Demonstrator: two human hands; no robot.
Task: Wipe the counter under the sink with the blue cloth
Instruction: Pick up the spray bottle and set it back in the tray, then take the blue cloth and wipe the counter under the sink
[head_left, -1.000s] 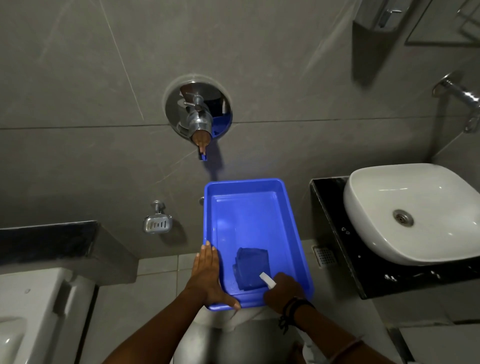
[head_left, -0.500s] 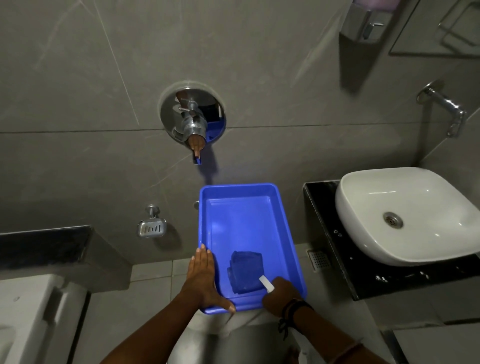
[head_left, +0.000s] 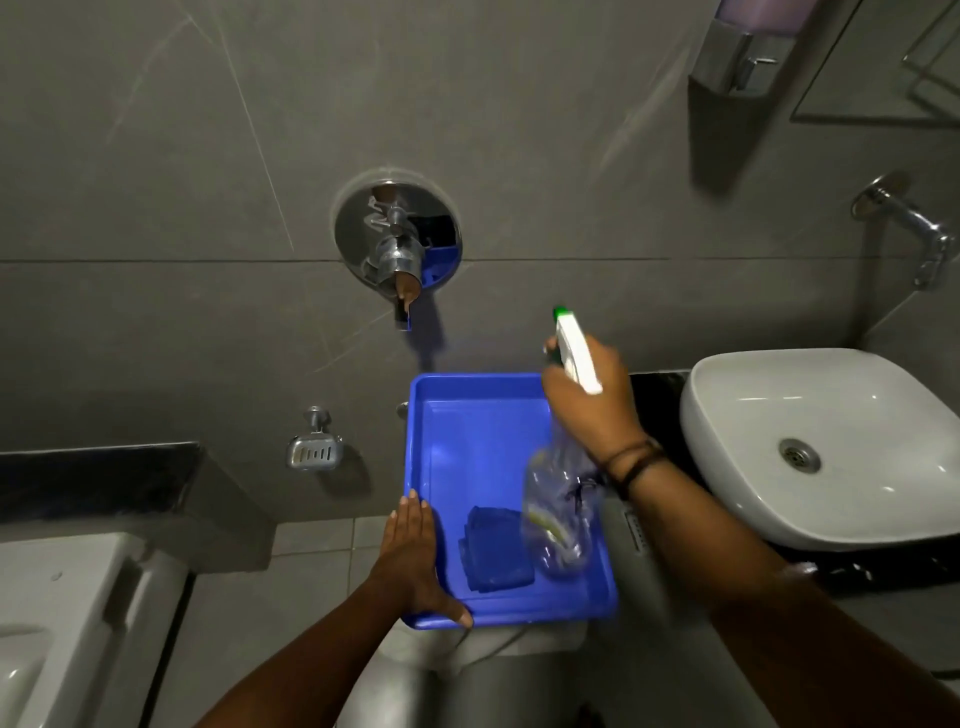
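A folded blue cloth (head_left: 496, 552) lies in the near part of a blue plastic tray (head_left: 478, 431). My left hand (head_left: 413, 564) grips the tray's near-left corner and holds it up. My right hand (head_left: 592, 392) is raised above the tray's right side, shut on the white trigger head of a clear spray bottle (head_left: 558, 512), whose body hangs over the tray. To the right, a white basin (head_left: 831, 441) sits on a black counter (head_left: 660, 415); most of the counter is hidden under the basin.
A chrome wall valve (head_left: 397, 239) is above the tray, a metal soap dish (head_left: 313, 451) to its left. A tap (head_left: 909, 228) and soap dispenser (head_left: 748, 47) are on the wall at the right. A dark ledge (head_left: 98, 478) and white fixture (head_left: 67, 613) lie at left.
My right hand left the tray's near edge and lifted the spray bottle out, up and to the right. My left hand still holds the tray; the cloth stayed put.
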